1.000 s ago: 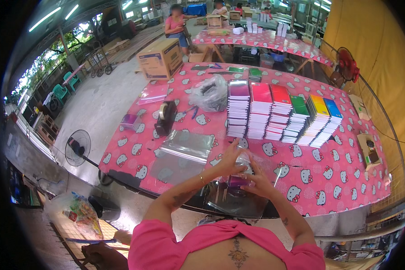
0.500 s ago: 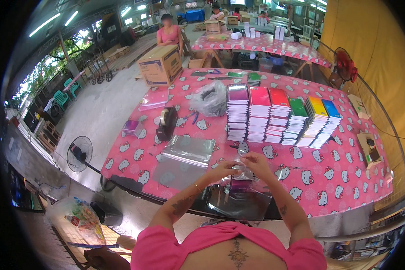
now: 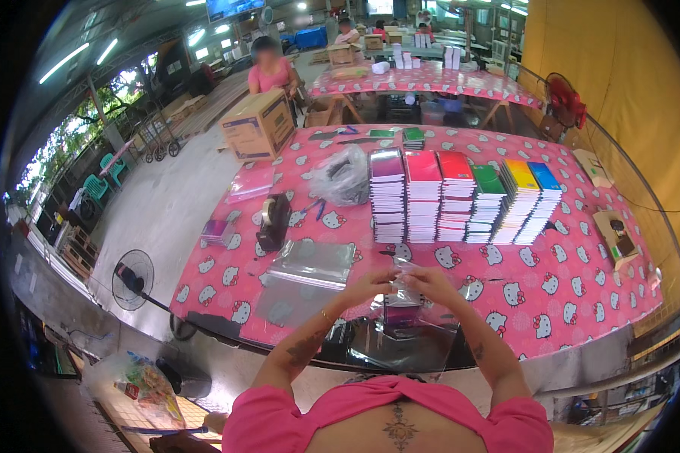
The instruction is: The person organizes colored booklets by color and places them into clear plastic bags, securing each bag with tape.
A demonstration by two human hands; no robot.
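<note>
At the near edge of the table, my left hand [image 3: 373, 285] and my right hand [image 3: 432, 284] are close together with fingers pinched. Both grip the top of a clear plastic bag [image 3: 405, 266]. Below the fingers, a purple spiral notebook [image 3: 402, 312] appears to be inside the bag, over a dark glossy sheet [image 3: 381, 346]. Whether it is one notebook or a small stack I cannot tell. A pile of flat clear plastic bags [image 3: 313, 260] lies left of my left hand. Ahead stand several tall stacks of spiral notebooks, the purple stack [image 3: 387, 200] nearest my hands.
Left on the pink patterned table [image 3: 506, 332] are a black tape dispenser [image 3: 273, 223], a small purple notebook pile [image 3: 217, 232] and a bulging plastic bag [image 3: 340, 177]. A cardboard box [image 3: 257, 124] sits at the far left corner, beside another person. An open carton piece [image 3: 616, 235] lies right.
My hands have shifted slightly and moved closer together on the bag's top. The view has tilted a little. The person behind the cardboard box now leans and reaches toward it.
</note>
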